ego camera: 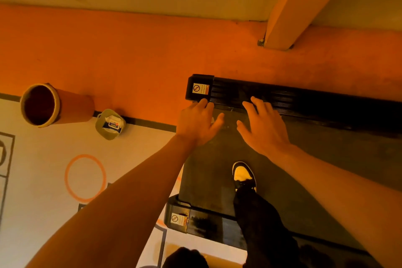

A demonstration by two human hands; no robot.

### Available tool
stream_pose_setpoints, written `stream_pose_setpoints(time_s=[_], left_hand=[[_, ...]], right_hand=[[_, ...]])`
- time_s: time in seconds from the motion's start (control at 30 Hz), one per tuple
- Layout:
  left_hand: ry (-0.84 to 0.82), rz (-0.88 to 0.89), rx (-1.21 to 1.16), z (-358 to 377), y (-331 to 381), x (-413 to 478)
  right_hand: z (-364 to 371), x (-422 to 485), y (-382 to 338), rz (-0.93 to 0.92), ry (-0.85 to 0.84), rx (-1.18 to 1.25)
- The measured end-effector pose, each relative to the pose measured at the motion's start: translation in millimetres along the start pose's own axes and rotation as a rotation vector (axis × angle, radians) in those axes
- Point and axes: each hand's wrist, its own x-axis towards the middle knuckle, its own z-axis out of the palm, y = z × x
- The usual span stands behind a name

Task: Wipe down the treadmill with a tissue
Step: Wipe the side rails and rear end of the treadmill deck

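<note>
Wipes pack (112,124) in small green tub (108,136) near orange bin (74,106); left hand (199,125) and right hand (264,127) flat, straight-fingered, on treadmill (309,99)

Bin (41,104), then basket (110,124), left of treadmill (304,102) — shoe (242,173) on belt (206,169).

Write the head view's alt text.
Left hand and right hand rest on the side rail of a black treadmill, a black and white sneaker on its belt. An orange cylindrical bin and a pale tub of wipes sit left.
</note>
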Motion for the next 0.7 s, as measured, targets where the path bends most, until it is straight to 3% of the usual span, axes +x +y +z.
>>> stream_pose_setpoints(time_s=[0.27, 0.5, 0.6, 0.7], left_hand=[[-0.101, 0.026, 0.095, 51, -14, -17], [-0.007, 0.088, 0.118, 93, -50, -53], [0.084, 0.083, -0.006, 118, -63, -102], [0.102, 0.06, -0.053, 147, -74, -169]], right_hand=[[60, 5, 7, 0.011, 0.054, -0.022], [137, -10, -16, -0.007, 0.175, -0.092], [173, -35, -30, -0.013, 0.288, -0.075], [211, -72, -47, 0.032, 0.249, -0.05]])
